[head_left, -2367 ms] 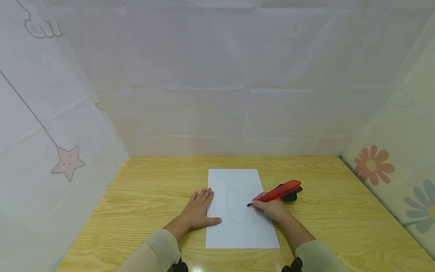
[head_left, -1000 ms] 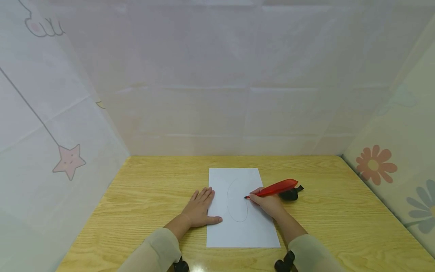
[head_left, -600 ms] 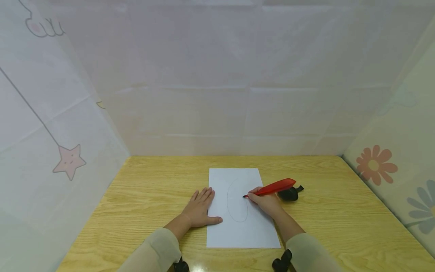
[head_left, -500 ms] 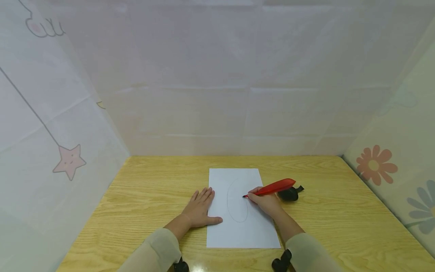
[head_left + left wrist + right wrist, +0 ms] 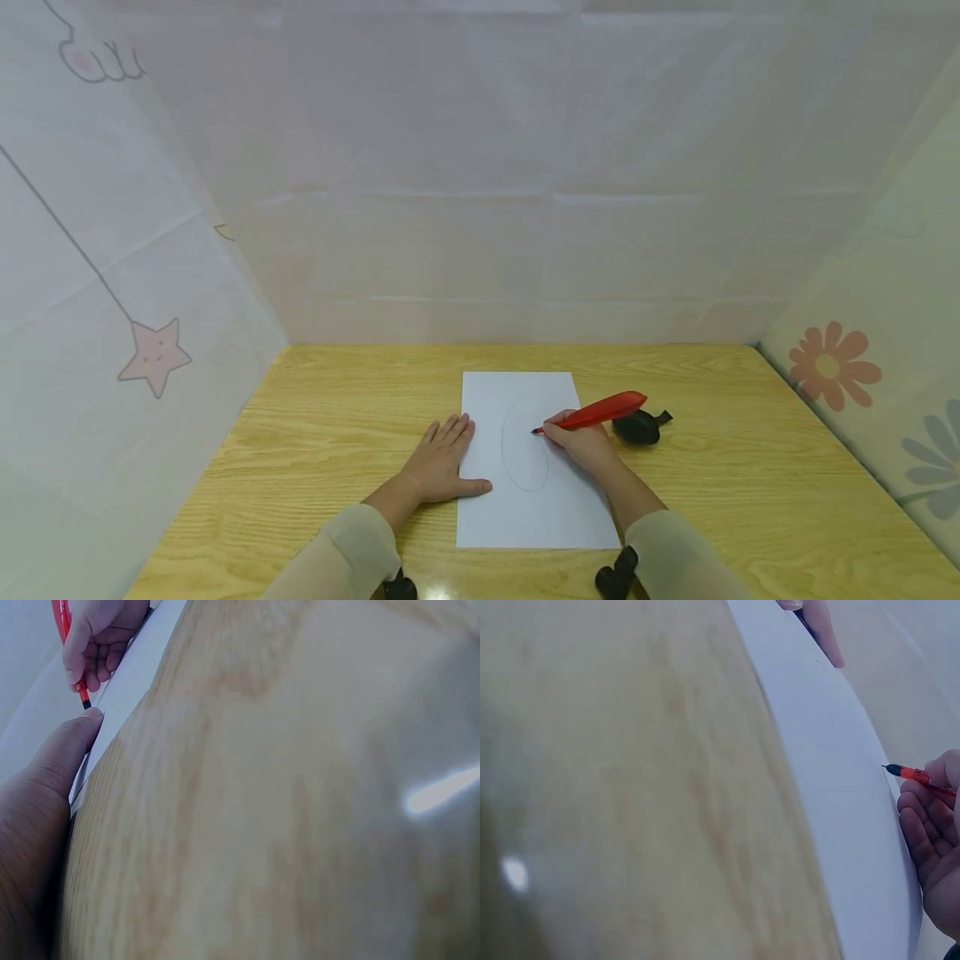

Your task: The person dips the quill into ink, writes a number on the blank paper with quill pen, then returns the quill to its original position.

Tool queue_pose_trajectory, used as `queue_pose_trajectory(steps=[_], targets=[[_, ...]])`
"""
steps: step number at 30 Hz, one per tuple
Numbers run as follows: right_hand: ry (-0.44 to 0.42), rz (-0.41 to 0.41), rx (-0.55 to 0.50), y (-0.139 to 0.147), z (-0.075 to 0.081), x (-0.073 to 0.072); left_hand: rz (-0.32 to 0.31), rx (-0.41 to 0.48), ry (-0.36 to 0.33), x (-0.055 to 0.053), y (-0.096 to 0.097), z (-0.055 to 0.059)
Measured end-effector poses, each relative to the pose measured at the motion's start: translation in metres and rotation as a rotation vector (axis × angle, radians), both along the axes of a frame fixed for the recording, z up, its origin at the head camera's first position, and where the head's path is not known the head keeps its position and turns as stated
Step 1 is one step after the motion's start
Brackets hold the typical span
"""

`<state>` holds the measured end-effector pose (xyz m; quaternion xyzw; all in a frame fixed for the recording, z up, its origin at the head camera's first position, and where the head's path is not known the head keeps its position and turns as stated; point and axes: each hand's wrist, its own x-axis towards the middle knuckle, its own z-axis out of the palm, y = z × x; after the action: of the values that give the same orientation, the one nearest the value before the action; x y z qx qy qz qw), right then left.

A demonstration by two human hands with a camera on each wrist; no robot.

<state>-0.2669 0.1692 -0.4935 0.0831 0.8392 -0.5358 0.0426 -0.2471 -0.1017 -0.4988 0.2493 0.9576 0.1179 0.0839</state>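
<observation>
A white sheet of paper [image 5: 487, 525] lies on the wooden table, bearing a thin, tall oval line [image 5: 502, 442]. My left hand [image 5: 438, 467] rests flat with spread fingers over the paper's left edge, thumb on the sheet. A red feather pen [image 5: 603, 410] is pinched in my right hand [image 5: 588, 450], its dark tip at the upper right part of the oval. In the right wrist view the pen's black tip [image 5: 894, 770] meets the paper, and the fingers below it are curled. The left wrist view shows my left thumb [image 5: 64, 754] near the pen.
A small black rounded object [image 5: 636, 427] with a short tab sits just beyond my right hand. The wooden table [image 5: 337, 400] is bounded by pale cloth walls [image 5: 480, 250]. Black wrist devices [image 5: 617, 575] hang at both sleeves.
My right hand has moved up and left with the feather pen, its tip shifting from the oval's right side toward the upper part. My left hand has stayed in place on the paper.
</observation>
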Motion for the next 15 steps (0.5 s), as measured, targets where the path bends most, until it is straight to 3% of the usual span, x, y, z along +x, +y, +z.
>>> queue_pose_trajectory(steps=[15], targets=[[0.008,0.024,0.004,-0.0070,0.0023,-0.0058,0.009,0.003,0.006,-0.0001,0.0006,-0.0007]])
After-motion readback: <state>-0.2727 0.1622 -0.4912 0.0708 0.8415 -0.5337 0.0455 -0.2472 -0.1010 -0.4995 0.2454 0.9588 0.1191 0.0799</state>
